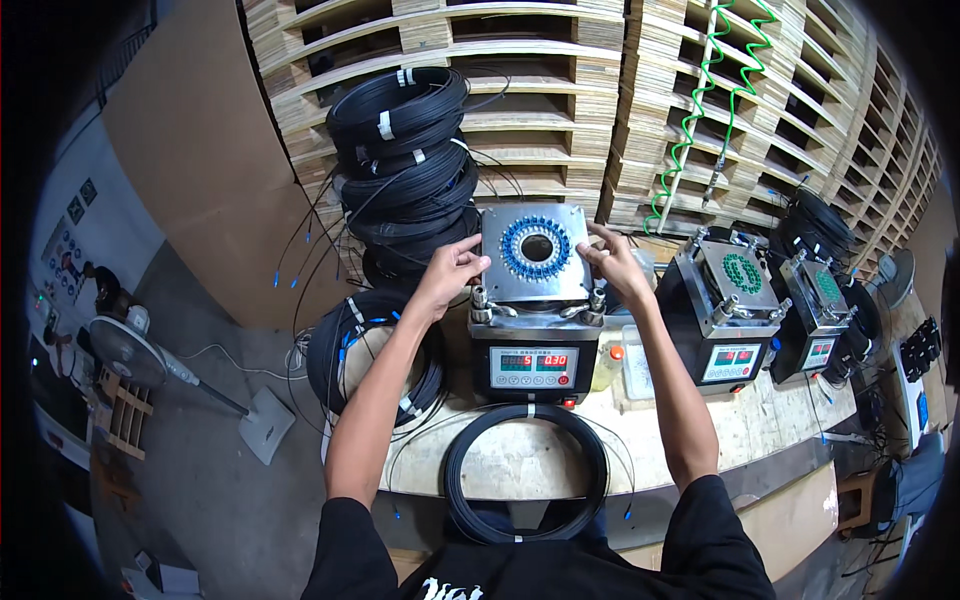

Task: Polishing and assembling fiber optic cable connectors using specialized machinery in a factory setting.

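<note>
A square metal plate [502,285] with a ring of blue fibre connectors around a central hole lies level on top of a black benchtop polishing machine [481,365]. My left hand [447,275] grips the plate's left edge, thumb and fingers bent at its side. Opposite it, my right hand [617,268] grips the right edge, with the thumb on the rim. Metal clamp posts [480,300] stand at the machine's front corners. On the bench edge in front of me rests a coil of black cable [457,470], its blue-tipped ends hanging loose.
Stacked black cable coils [395,160] rise behind to the left, and another coil [325,365] lies below them. Two more machines [705,335] with green-ringed plates stand to the right. A bottle with a red cap [607,368] sits beside my machine. Wooden pallets [520,95] line the back.
</note>
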A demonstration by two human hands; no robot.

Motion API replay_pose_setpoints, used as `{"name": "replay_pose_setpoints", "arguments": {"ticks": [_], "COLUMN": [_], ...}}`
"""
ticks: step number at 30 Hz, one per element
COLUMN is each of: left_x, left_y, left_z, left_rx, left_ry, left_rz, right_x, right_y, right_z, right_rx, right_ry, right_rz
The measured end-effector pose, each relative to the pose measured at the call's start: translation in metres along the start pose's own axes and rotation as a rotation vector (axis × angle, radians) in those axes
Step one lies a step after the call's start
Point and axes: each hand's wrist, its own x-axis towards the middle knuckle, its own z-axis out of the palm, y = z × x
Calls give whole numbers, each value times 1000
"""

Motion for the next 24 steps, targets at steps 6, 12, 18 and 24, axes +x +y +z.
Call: {"name": "replay_pose_setpoints", "arguments": {"ticks": [6,12,18,24], "left_x": [1,5,3,-2], "left_y": [-3,-18,-13,-23], "left_z": [-1,-6,5,-4], "left_rx": [132,151,117,155], "left_ry": [-10,-28,-12,-1], "left_rz": [-32,-55,-49,0], "right_x": [0,8,2,0], "right_y": [20,36,29,26], "right_z": [-2,0,-5,5], "right_rx": [-122,-178,-203,-204], "right_ry": [28,37,11,46], "right_rz": [83,35,47,37]}}
